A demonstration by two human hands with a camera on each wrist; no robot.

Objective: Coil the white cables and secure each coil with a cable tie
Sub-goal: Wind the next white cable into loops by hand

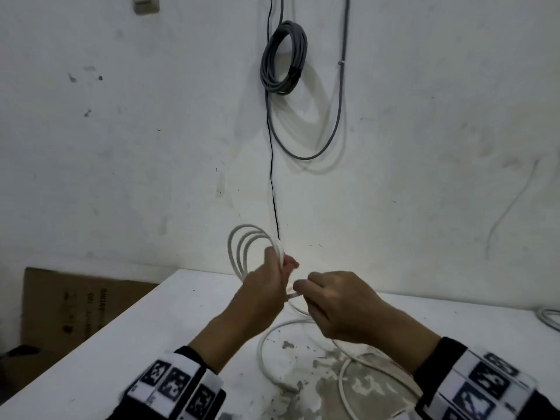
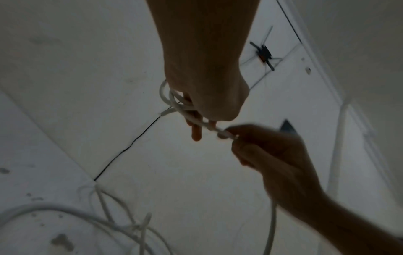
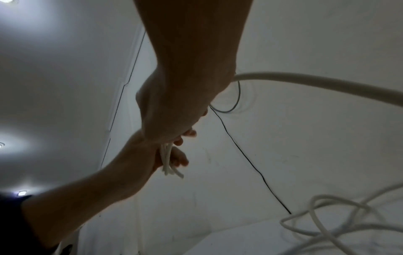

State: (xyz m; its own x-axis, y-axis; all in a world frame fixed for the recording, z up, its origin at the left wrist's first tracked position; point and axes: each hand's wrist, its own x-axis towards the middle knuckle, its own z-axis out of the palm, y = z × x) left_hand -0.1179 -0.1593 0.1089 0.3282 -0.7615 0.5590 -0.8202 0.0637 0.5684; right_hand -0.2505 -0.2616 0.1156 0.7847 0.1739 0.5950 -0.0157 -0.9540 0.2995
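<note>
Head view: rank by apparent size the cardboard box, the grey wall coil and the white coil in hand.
1. cardboard box
2. grey wall coil
3. white coil, gripped by the left hand; it is nearer the camera, so its true rank is unsure.

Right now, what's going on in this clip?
A person is coiling a white cable over a white table. The left hand grips a few finished loops of the coil, held upright above the table. The right hand pinches the next stretch of the same cable beside it, feeding it in. A good deal of loose cable lies uncoiled on the table. No cable tie shows on this coil. A grey coil hangs on the wall.
</note>
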